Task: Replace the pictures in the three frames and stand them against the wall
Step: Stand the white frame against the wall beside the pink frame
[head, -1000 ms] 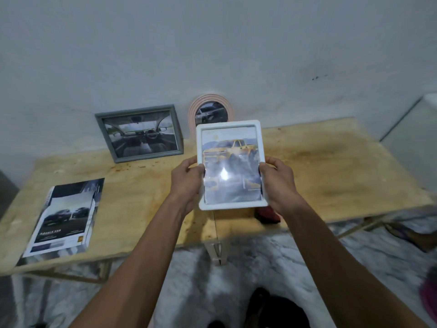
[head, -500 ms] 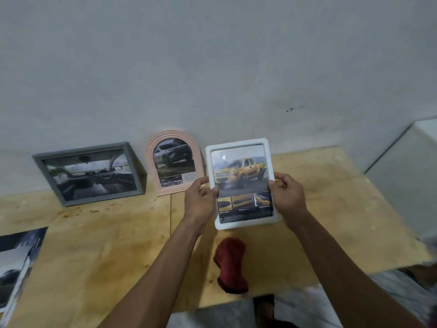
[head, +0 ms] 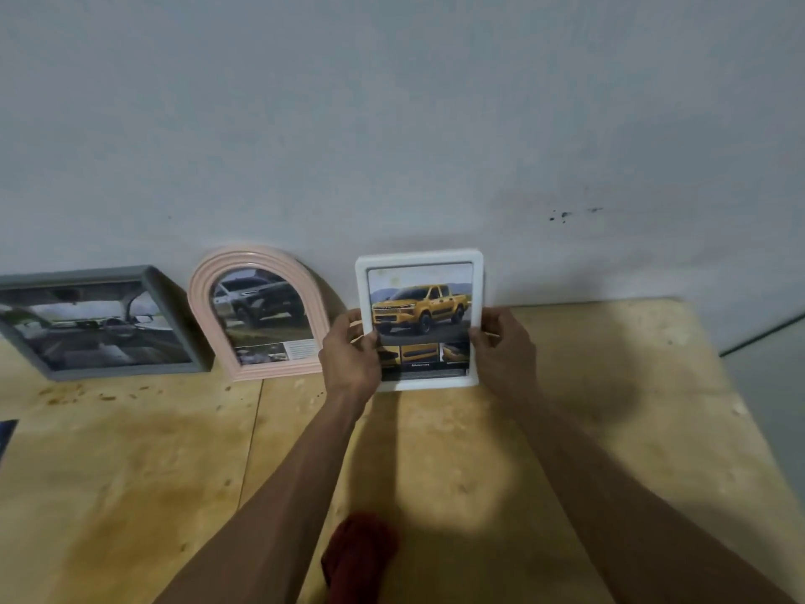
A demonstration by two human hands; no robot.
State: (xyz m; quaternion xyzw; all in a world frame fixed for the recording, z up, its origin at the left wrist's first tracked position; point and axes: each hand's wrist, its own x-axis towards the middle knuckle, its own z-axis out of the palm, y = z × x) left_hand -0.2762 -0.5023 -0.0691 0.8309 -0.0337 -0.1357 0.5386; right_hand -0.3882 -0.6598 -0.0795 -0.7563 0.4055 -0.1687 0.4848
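Observation:
A white frame (head: pixel 420 265) with a picture of a yellow pickup stands upright at the wall, its lower edge at the wooden table (head: pixel 610 429). My left hand (head: pixel 350 355) grips its left side and my right hand (head: pixel 505 346) grips its right side. Left of it a pink arched frame (head: pixel 257 311) with a grey car picture leans against the wall. Further left a grey rectangular frame (head: pixel 100 324) showing a car interior leans there too.
A dark red cloth (head: pixel 359 551) lies on the table near its front edge, between my forearms. A dark corner of a magazine (head: pixel 6 433) shows at the left edge. The table's right edge drops off beside a pale surface (head: pixel 766 385).
Both hands carried the white frame forward and away from me to the wall, right of the pink frame. My view moved closer to the wall.

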